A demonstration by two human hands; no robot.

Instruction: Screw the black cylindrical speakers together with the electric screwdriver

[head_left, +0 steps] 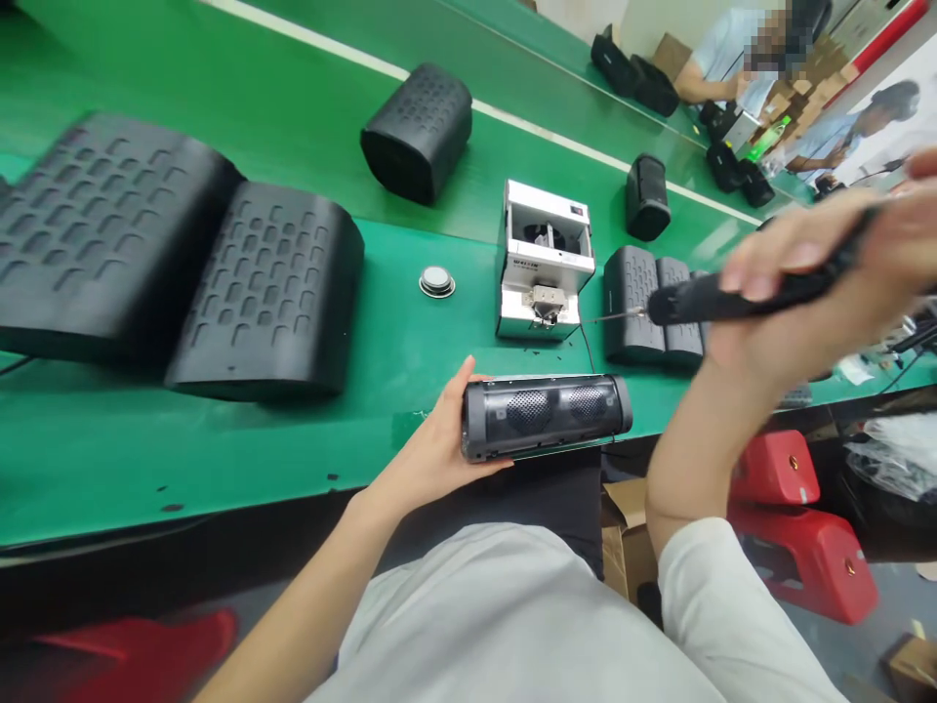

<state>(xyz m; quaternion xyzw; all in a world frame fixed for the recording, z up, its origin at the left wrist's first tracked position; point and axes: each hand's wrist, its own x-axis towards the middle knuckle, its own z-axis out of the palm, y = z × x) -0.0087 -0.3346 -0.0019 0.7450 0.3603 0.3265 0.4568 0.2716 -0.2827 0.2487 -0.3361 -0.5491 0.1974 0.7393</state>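
My left hand grips the left end of a black speaker, with the thumb along the top edge and fingers beneath. Two round perforated areas show on the speaker's long side, which faces up at the table's front edge. Raised at the right, my right hand is wrapped round a black electric screwdriver, somewhat blurred. Its thin bit points left towards the front of a white screw feeder; whether the tip touches the feeder I cannot tell. A small round metal dish sits left of the feeder.
Large black textured cases stand at the left, with another farther back. More black cases are right of the feeder on the green table. Red stools stand below at right. Two people work across the table.
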